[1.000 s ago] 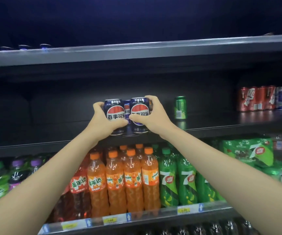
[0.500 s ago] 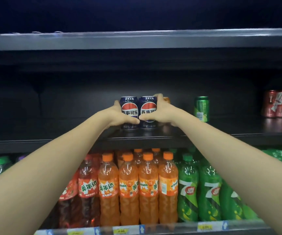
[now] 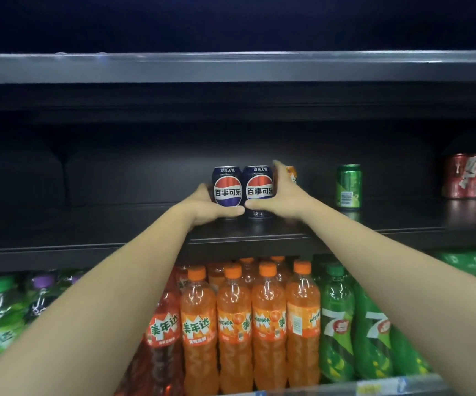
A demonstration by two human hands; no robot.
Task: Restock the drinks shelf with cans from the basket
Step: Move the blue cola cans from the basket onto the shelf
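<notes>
From the head camera, the only view, both arms reach up to the dark drinks shelf (image 3: 259, 235). The left hand (image 3: 206, 205) is wrapped round the left Pepsi can (image 3: 227, 188), its thumb lying across the can's lower front and its fingers hidden behind. The right hand (image 3: 284, 197) has its grip on the right Pepsi can (image 3: 258, 190), thumb low across the front and fingers curled round the far side, reaching up past the rim. The two cans stand upright and touch each other, and their bases look set down on the shelf, a little back from its front edge, though the thumbs hide part of that contact. Just behind the right hand an orange can (image 3: 291, 174) peeps out, mostly covered. A green can (image 3: 348, 185) stands alone further right, and a block of red cans (image 3: 472, 175) sits at the far right edge. By my judgement the restocking is at an early stage: only a handful of cans are placed, and long stretches of the shelf to the left and between the groups are bare. This pair seems all but placed, needing only release. The basket is out of sight, so how many cans remain cannot be told. Below, orange bottles (image 3: 249, 324) and green bottles (image 3: 342, 321) fill the lower shelf.
</notes>
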